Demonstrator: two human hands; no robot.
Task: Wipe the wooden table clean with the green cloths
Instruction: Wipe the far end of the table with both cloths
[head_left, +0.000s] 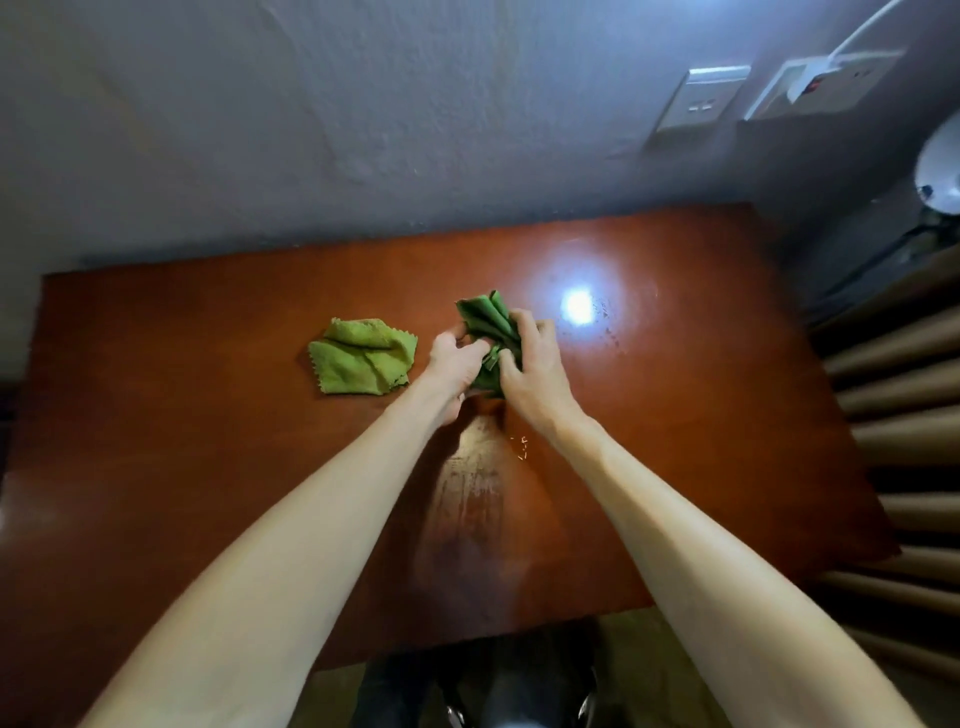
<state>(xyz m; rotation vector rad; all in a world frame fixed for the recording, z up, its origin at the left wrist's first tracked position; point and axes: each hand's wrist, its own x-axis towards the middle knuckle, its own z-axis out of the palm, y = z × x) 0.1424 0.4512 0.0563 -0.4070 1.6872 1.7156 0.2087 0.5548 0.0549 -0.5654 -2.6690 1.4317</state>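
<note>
Left hand (454, 361) and right hand (530, 358) are clamped together on the bunched dark green cloth (491, 322) over the wooden table (701, 415); the lighter green cloth (363, 356) lies alongside. Crumbs (521, 447) could be scattered by loose wiping.

Dim room for you here: hard white glare burns on the glossy reddish-brown wooden bench (675, 415), edges bow, corners blur.

Probably a home room: wooden table (208, 467) against painted wall (363, 130) with wall sockets (698, 98).
</note>
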